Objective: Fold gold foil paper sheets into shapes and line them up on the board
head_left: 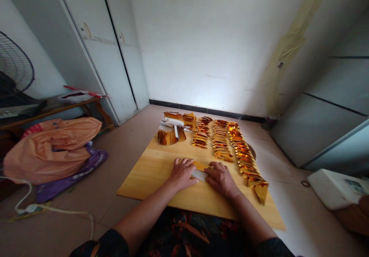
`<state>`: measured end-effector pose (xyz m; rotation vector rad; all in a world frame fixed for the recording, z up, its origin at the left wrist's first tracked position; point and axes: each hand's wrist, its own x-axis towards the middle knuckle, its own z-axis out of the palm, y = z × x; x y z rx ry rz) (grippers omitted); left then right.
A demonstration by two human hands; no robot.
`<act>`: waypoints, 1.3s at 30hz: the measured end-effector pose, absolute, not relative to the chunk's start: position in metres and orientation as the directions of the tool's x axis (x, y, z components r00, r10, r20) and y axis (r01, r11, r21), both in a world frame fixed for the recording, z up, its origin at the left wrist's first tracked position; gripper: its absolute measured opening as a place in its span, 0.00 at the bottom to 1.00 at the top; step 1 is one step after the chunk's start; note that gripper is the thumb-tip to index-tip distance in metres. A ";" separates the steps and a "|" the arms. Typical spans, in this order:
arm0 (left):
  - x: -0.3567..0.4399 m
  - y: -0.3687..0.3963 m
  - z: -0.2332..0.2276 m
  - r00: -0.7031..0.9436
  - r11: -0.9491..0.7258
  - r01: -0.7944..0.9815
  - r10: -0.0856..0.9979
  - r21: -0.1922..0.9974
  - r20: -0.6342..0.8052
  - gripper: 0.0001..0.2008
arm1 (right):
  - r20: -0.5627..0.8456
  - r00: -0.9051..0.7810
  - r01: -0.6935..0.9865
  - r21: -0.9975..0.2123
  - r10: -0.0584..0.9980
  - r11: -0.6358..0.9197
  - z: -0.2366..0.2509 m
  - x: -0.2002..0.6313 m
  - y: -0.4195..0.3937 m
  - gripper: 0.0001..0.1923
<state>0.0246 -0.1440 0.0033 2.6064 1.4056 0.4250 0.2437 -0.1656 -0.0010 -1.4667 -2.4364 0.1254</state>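
**2 hands pressing a gold sheet on a wooden board**

The left hand point(182, 172) lies palm down on the wooden board point(150, 172), fingers stretched flat and close together, their tips resting on the near edge of a small sheet of paper point(199, 171) that is gold on one face and white on the other. The right hand point(220, 177) lies just beside it, also flat and palm down, fingers spread a little and pressing on the same sheet from the other side. Neither hand is curled around anything; both simply bear down on the paper, which shows between them as a white strip with a gold corner above it.

Beyond the hands, toward the wall, 3 rows of folded gold pieces point(223, 143) run away across the board, the rightmost row reaching nearest the person's right arm. At the far left corner of the board sits a stack of gold sheets point(172, 131) with white paper among it.

The board rests on a tiled floor. Left of it lies an orange plastic bag point(49, 145) on a purple one, with a fan point(14, 67) behind. A white box point(334, 189) sits to the right.
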 end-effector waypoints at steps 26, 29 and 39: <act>0.037 -0.151 -0.007 0.527 -0.585 0.790 0.801 0.184 0.286 0.05 | 0.235 -0.407 0.789 -0.397 0.883 0.469 -0.013 0.241 -0.153 0.10; 0.041 -0.154 -0.011 0.484 -0.548 0.818 0.820 0.174 0.304 0.04 | 0.248 -0.436 0.755 -0.422 0.865 0.502 -0.013 0.245 -0.156 0.12; 0.037 -0.158 -0.017 0.502 -0.575 0.800 0.798 0.172 0.332 0.04 | 0.291 -0.454 0.743 -0.398 0.842 0.538 -0.016 0.245 -0.157 0.08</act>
